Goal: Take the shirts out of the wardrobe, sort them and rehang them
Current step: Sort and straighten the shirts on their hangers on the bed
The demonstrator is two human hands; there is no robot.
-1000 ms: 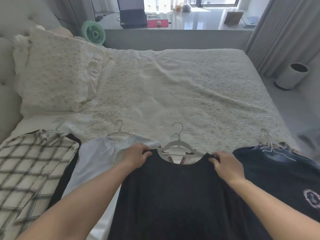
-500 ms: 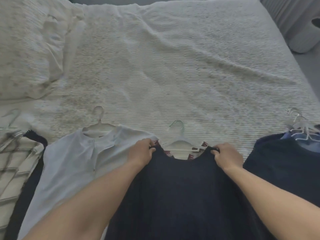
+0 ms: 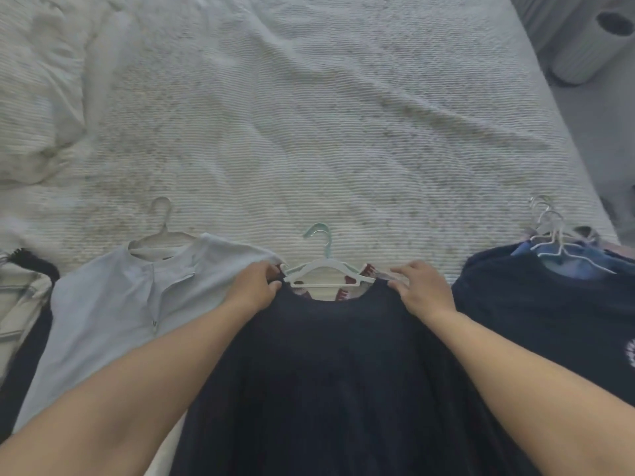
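The dark shirt (image 3: 343, 372) lies near-centre on the bed (image 3: 343, 132), soft, light and limp; left hand (image 3: 256, 290) pinches one shoulder, right hand (image 3: 421, 290) presses spread on the other; grasp both shoulders at the white hanger (image 3: 326, 273).

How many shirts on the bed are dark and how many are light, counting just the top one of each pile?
Dark shirts: 2, the middle shirt under both hands and the navy shirt on the right.
Light shirts: 2, the pale blue shirt and the checked shirt at the left edge.
Total: 4
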